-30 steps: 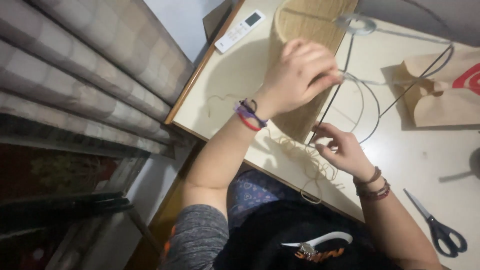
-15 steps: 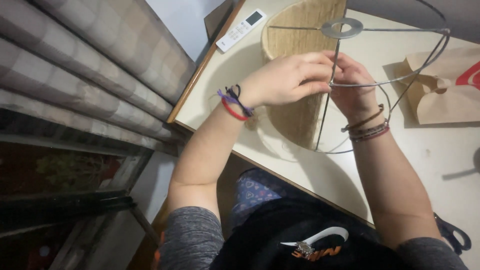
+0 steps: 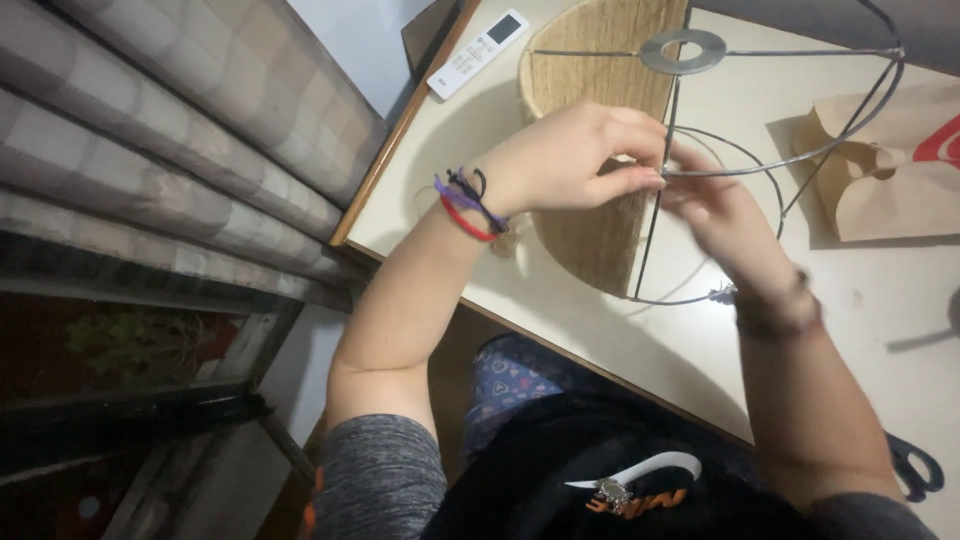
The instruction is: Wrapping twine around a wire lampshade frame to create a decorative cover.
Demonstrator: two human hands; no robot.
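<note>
Near table's left edge: wire lampshade frame, part wrapped in jute twine.
Left hand pinched shut on frame's lower ring wire at vertical spoke.
Right hand blurred, fingers at same ring wire; grip cannot tell.
Beyond frame, white remote by far-left corner.
Right of frame, brown paper bag.
Near front edge, right: scissors handle.
Bare tabletop between frame and front edge.
</note>
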